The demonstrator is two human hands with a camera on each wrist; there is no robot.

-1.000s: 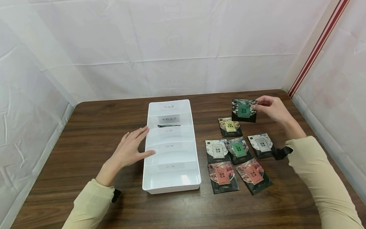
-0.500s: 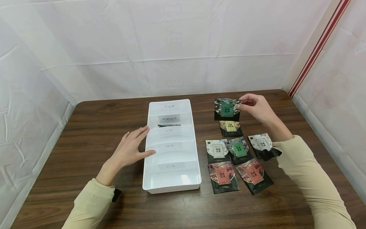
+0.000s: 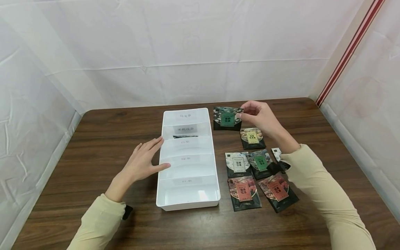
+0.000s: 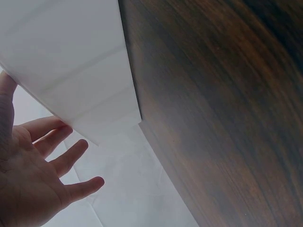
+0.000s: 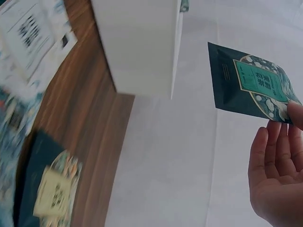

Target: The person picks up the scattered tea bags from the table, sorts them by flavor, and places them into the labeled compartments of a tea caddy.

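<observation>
Fingers of the left hand (image 3: 141, 163) lie flat against the white tray's (image 3: 187, 205) left wall. Its dividers carry paper labels (too small to read). Held above the table's far edge, the green-labelled sachet (image 3: 227, 118) looks light, thin and floppy; the right hand (image 3: 260, 116) pinches its top corner.

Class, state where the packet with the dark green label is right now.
In the head view, the dark-green-label packet is pinched in the right hand, above the table just right of the white tray's far end.
</observation>
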